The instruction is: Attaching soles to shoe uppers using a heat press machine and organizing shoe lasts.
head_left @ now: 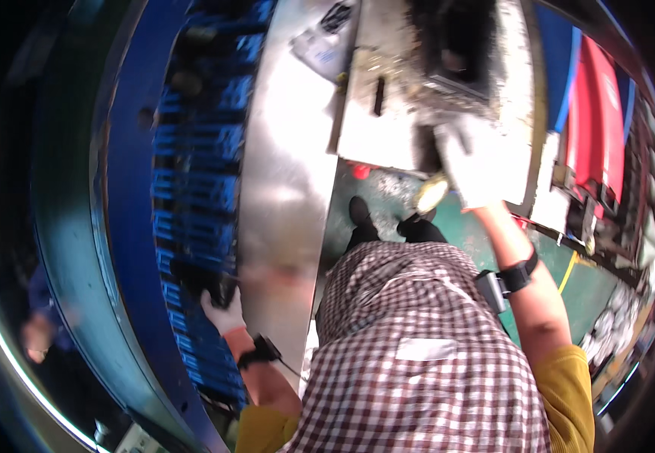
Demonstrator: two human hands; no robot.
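Note:
My left hand (225, 311), in a white glove, is closed round a glossy black shoe-like object (200, 281). It holds this over the edge of a blue slatted conveyor (191, 211). Its exact kind is blurred. My right hand (471, 162), also white-gloved, is smeared by motion above the front of a pale worktable (388, 143). Beside that hand, at the table's front edge, shows a yellowish oval thing (431, 194). I cannot tell whether the hand holds it. A dark, open tray-like container (459, 57) stands on the worktable beyond my right hand.
A shiny metal ledge (286, 166) runs between conveyor and worktable, with a grey-white packet (320, 53) at its far end. Red panels (595, 113) and a rack stand at the right. Another person (40, 332) is beyond the conveyor. Green floor (554, 260) lies below.

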